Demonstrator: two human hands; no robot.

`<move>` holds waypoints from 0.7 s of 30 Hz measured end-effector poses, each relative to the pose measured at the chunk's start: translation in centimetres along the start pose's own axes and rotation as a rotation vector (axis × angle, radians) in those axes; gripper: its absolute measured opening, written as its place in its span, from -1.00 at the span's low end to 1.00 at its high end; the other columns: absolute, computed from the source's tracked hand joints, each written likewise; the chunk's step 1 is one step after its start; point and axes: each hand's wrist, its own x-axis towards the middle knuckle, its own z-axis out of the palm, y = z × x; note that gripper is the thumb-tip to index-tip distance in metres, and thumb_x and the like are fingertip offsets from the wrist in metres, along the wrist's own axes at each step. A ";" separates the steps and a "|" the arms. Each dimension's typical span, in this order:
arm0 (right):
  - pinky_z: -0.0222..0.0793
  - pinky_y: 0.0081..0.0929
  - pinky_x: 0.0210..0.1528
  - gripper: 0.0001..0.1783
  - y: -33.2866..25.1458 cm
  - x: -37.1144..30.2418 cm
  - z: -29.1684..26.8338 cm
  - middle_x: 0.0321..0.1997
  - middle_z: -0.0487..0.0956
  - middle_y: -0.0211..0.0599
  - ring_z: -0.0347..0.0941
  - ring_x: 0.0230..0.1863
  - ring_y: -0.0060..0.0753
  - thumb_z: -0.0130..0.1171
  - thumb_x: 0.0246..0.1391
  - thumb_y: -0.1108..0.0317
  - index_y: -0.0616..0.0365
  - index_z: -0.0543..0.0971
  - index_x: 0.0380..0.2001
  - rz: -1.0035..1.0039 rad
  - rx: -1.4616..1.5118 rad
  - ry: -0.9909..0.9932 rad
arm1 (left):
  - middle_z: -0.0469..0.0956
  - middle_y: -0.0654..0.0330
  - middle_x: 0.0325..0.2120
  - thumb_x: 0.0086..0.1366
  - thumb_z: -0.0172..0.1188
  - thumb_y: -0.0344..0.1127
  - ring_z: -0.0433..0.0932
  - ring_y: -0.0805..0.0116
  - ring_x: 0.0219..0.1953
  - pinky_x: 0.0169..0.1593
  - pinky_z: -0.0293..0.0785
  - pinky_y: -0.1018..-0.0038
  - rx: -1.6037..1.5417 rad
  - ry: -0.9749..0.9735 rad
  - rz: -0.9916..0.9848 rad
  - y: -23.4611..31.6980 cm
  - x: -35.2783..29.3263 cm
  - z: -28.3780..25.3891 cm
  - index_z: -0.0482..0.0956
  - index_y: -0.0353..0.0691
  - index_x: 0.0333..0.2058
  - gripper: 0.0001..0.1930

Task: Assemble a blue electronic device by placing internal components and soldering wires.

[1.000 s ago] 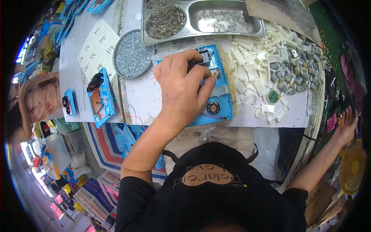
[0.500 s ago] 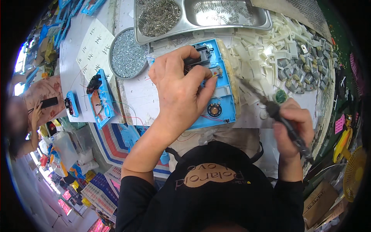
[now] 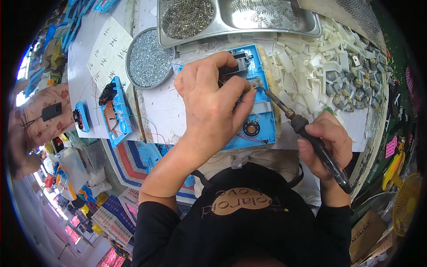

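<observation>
A blue plastic housing point(image 3: 262, 116) lies on the table before me, with a round speaker point(image 3: 251, 128) and a black box-shaped part point(image 3: 239, 65) in it. My left hand point(image 3: 213, 98) rests over the housing. Its thumb and forefinger pinch a thin wire point(image 3: 253, 88) beside a small part, while other fingers bend over the black part. In my right hand point(image 3: 329, 140) is a black-handled soldering iron point(image 3: 318, 144), held at a slant. The iron's tip is at the small part by the pinched wire; whether it touches cannot be made out.
Behind the housing stand a steel tray point(image 3: 218, 33) of springs and a round dish point(image 3: 151, 58) of small metal pieces. White plastic parts point(image 3: 307, 66) and small grey motors point(image 3: 351, 89) are heaped at right. Another wired blue housing point(image 3: 114, 113) lies left; a person point(image 3: 49, 111) is beyond.
My right hand has brought the soldering iron left, its tip now at the wire by my left fingers. The left hand keeps its pinch. The person at left has shifted.
</observation>
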 end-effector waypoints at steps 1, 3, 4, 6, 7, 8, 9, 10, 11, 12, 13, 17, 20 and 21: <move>0.25 -0.47 -0.54 -0.64 -0.1 0.2 0.0 -0.50 0.56 -0.29 0.41 -0.57 -0.35 0.46 -0.07 0.55 0.26 0.58 -0.17 -0.008 -0.007 -0.007 | 0.47 0.12 -0.01 -0.01 0.49 -0.36 0.37 0.13 -0.06 0.03 0.22 0.25 0.002 -0.001 -0.001 0.0 0.0 0.0 0.68 -0.09 -0.42 -0.83; 0.25 -0.48 -0.54 -0.64 -0.2 0.4 0.0 -0.50 0.56 -0.28 0.41 -0.57 -0.35 0.46 -0.08 0.56 0.26 0.58 -0.17 -0.024 -0.026 -0.019 | 0.47 0.12 -0.01 -0.01 0.49 -0.36 0.37 0.13 -0.06 0.03 0.22 0.25 0.003 -0.004 -0.004 0.0 0.0 0.0 0.68 -0.09 -0.42 -0.83; 0.25 -0.48 -0.54 -0.63 -0.3 0.4 0.0 -0.50 0.57 -0.28 0.41 -0.57 -0.35 0.46 -0.08 0.56 0.26 0.58 -0.17 -0.033 -0.036 -0.023 | 0.48 0.12 -0.01 -0.01 0.49 -0.36 0.37 0.13 -0.06 0.03 0.22 0.25 0.003 -0.006 -0.006 0.0 0.0 -0.1 0.68 -0.10 -0.42 -0.83; 0.25 -0.49 -0.53 -0.62 -0.4 0.5 -0.1 -0.52 0.56 -0.28 0.40 -0.57 -0.35 0.46 -0.09 0.57 0.26 0.57 -0.16 -0.039 -0.044 -0.031 | 0.48 0.12 -0.01 -0.01 0.49 -0.36 0.37 0.14 -0.06 0.02 0.22 0.25 0.004 -0.006 -0.006 0.1 0.1 -0.1 0.68 -0.10 -0.41 -0.83; 0.25 -0.49 -0.53 -0.62 -0.5 0.5 -0.3 -0.53 0.56 -0.28 0.40 -0.57 -0.35 0.46 -0.09 0.57 0.26 0.57 -0.16 -0.037 -0.044 -0.035 | 0.48 0.12 -0.01 -0.01 0.49 -0.36 0.37 0.14 -0.07 0.02 0.21 0.25 0.002 -0.005 -0.006 0.1 0.1 -0.1 0.68 -0.10 -0.41 -0.83; 0.25 -0.49 -0.53 -0.62 -0.5 0.4 -0.5 -0.54 0.55 -0.28 0.40 -0.57 -0.35 0.46 -0.10 0.57 0.25 0.57 -0.16 -0.035 -0.043 -0.038 | 0.48 0.12 -0.01 -0.01 0.49 -0.36 0.37 0.14 -0.07 0.03 0.21 0.25 0.003 -0.004 -0.005 0.1 0.0 -0.1 0.68 -0.10 -0.41 -0.83; 0.24 -0.48 -0.53 -0.62 -0.5 0.3 -0.6 -0.55 0.55 -0.29 0.39 -0.58 -0.35 0.46 -0.10 0.57 0.25 0.57 -0.16 -0.033 -0.039 -0.037 | 0.48 0.12 -0.01 -0.01 0.49 -0.36 0.37 0.15 -0.07 0.03 0.21 0.25 0.003 -0.004 -0.004 0.1 0.0 -0.1 0.68 -0.10 -0.41 -0.83; 0.24 -0.48 -0.52 -0.62 -0.6 0.2 -0.7 -0.56 0.54 -0.29 0.39 -0.58 -0.35 0.45 -0.09 0.57 0.25 0.57 -0.16 -0.032 -0.036 -0.034 | 0.48 0.12 -0.01 -0.01 0.49 -0.36 0.37 0.15 -0.07 0.03 0.21 0.25 0.004 -0.003 -0.002 0.1 0.0 -0.1 0.68 -0.10 -0.41 -0.83; 0.23 -0.48 -0.52 -0.62 -0.6 0.2 -0.8 -0.56 0.53 -0.30 0.38 -0.58 -0.36 0.45 -0.09 0.57 0.24 0.57 -0.16 -0.030 -0.033 -0.031 | 0.48 0.13 -0.01 -0.01 0.49 -0.35 0.37 0.15 -0.07 0.03 0.21 0.25 0.009 -0.005 -0.002 0.1 0.0 -0.1 0.68 -0.10 -0.41 -0.83; 0.23 -0.48 -0.52 -0.62 -0.7 0.1 -0.8 -0.56 0.53 -0.30 0.38 -0.58 -0.36 0.45 -0.09 0.57 0.24 0.57 -0.16 -0.021 -0.036 -0.026 | 0.48 0.13 -0.01 -0.01 0.49 -0.35 0.38 0.15 -0.08 0.03 0.21 0.25 0.013 -0.007 -0.002 0.1 0.0 -0.1 0.68 -0.09 -0.41 -0.83; 0.22 -0.48 -0.53 -0.62 -0.7 0.1 -0.8 -0.56 0.53 -0.30 0.38 -0.58 -0.36 0.45 -0.09 0.56 0.24 0.57 -0.17 -0.013 -0.040 -0.023 | 0.48 0.13 -0.01 -0.01 0.49 -0.35 0.38 0.15 -0.08 0.03 0.20 0.25 0.017 -0.007 -0.002 0.1 0.0 -0.2 0.68 -0.09 -0.41 -0.83; 0.21 -0.48 -0.53 -0.62 -0.7 0.0 -1.0 -0.56 0.54 -0.31 0.38 -0.58 -0.36 0.46 -0.09 0.55 0.25 0.57 -0.17 -0.016 -0.035 -0.005 | 0.49 0.16 -0.02 -0.02 0.48 -0.34 0.39 0.15 -0.07 0.05 0.18 0.21 0.006 0.020 -0.003 0.1 -0.1 0.0 0.67 -0.09 -0.43 -0.83; 0.22 -0.47 -0.52 -0.62 -0.7 -0.1 -1.1 -0.56 0.54 -0.30 0.38 -0.57 -0.36 0.47 -0.10 0.55 0.25 0.57 -0.16 -0.020 -0.033 -0.005 | 0.52 0.22 -0.07 -0.05 0.48 -0.32 0.40 0.14 -0.04 0.06 0.14 0.15 -0.024 0.068 -0.008 -0.2 -0.3 0.5 0.66 -0.09 -0.46 -0.83; 0.23 -0.47 -0.51 -0.62 -0.6 -0.1 -1.1 -0.55 0.54 -0.29 0.39 -0.57 -0.35 0.46 -0.09 0.55 0.26 0.57 -0.16 -0.020 -0.031 0.000 | 0.52 0.22 -0.07 -0.05 0.48 -0.32 0.41 0.14 -0.04 0.07 0.14 0.16 -0.027 0.071 -0.008 -0.2 -0.4 0.5 0.66 -0.08 -0.46 -0.83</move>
